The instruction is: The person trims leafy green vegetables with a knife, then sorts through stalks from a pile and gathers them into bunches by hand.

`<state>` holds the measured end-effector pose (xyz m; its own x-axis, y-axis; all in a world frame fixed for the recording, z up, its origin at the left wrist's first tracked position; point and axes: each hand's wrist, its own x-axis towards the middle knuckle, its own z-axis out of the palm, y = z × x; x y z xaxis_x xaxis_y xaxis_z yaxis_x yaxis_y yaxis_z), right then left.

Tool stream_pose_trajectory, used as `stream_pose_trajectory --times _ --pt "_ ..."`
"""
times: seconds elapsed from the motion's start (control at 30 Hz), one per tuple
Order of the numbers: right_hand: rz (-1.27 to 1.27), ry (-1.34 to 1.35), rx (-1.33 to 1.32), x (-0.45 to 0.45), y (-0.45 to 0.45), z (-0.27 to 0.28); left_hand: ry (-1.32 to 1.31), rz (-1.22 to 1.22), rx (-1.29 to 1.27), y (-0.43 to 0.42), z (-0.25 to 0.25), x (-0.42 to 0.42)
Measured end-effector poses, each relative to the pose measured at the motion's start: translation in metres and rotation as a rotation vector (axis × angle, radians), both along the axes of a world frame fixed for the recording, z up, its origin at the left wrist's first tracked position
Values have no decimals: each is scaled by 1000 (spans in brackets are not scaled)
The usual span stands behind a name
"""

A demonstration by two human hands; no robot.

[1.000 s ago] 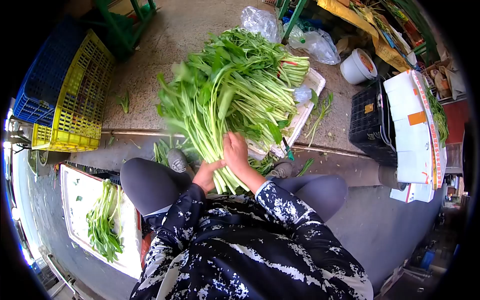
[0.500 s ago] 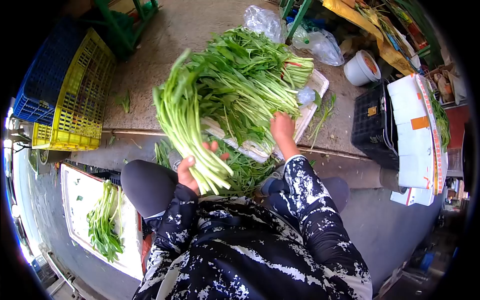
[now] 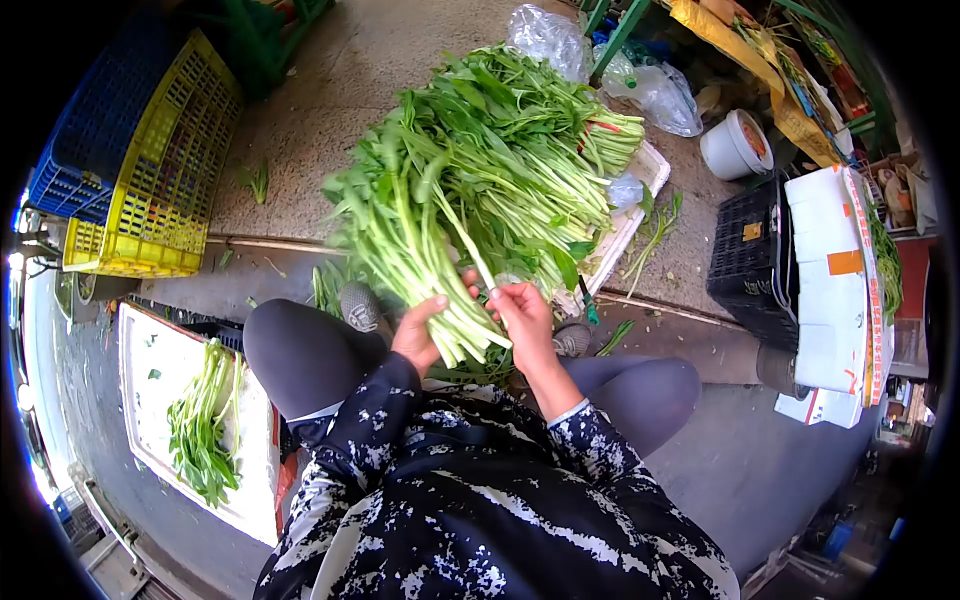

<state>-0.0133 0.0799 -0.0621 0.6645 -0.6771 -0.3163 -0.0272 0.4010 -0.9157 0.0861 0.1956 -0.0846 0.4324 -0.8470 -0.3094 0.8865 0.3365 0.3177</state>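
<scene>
My left hand (image 3: pixel 418 336) is closed around the lower stems of a bunch of leafy greens that look like water spinach (image 3: pixel 425 268), its leaves pointing away from me and the cut ends toward me. Against the bunch's right side, my right hand (image 3: pixel 526 322) pinches the lower end of a single pale stalk (image 3: pixel 464 238). Just beyond both hands lies a large heap of the same greens (image 3: pixel 500 170) on a white foam tray (image 3: pixel 650 178). Loose greens on the ground between my feet are partly hidden by the bunch and my hands.
At left stand yellow (image 3: pixel 172 170) and blue crates (image 3: pixel 82 140). A foam box lid (image 3: pixel 150 415) with a small bunch (image 3: pixel 203 430) lies beside my left knee. At right are a white bucket (image 3: pixel 728 150), a black crate (image 3: pixel 748 255) and white foam boxes (image 3: pixel 828 265). Plastic bags (image 3: pixel 548 42) lie behind the heap.
My right hand has come back from the heap to the bunch and now pinches a stalk. My left hand has shifted right with the bunch, bringing it in front of my body.
</scene>
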Motion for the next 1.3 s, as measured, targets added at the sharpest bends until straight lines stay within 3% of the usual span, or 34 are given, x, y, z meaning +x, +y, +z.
stream_pose_trajectory --times 0.07,0.23,0.33,0.4,0.43,0.5,0.53,0.6,0.8,0.97,1.07,1.13,1.23,1.3 --pt "33 49 -44 -5 7 -8 72 -38 25 4 -16 -2" --pt "157 160 -169 -7 2 -5 41 -91 -73 2 -2 -4" --pt "290 226 -401 0 -6 4 10 -89 -92 5 -7 -3" --pt "410 594 -1040 12 -15 32 47 -69 -37 6 -6 -3" --pt "410 594 -1039 21 -19 27 48 -70 -37 7 -5 -4" --pt "247 354 -668 43 -23 11 27 -70 16 8 -3 -6" --pt "241 355 -669 52 -25 15 29 -75 2 8 -7 -5" --pt "457 591 -588 68 -28 24 14 -87 -7 7 -10 -6" --pt "554 748 -787 77 -34 19 -36 -103 45 12 -14 -4" --pt "641 724 -708 39 -30 26 -94 -23 209 13 -24 1" --pt "781 714 -579 2 -47 15 -15 -64 68 10 -6 6" --pt "1311 816 -784 -15 -64 11 -10 -57 47 9 1 8" --pt "1089 1134 -687 -3 -98 21 0 -19 -57 6 8 9" --pt "572 960 -790 20 -124 5 9 20 -70 6 14 10"
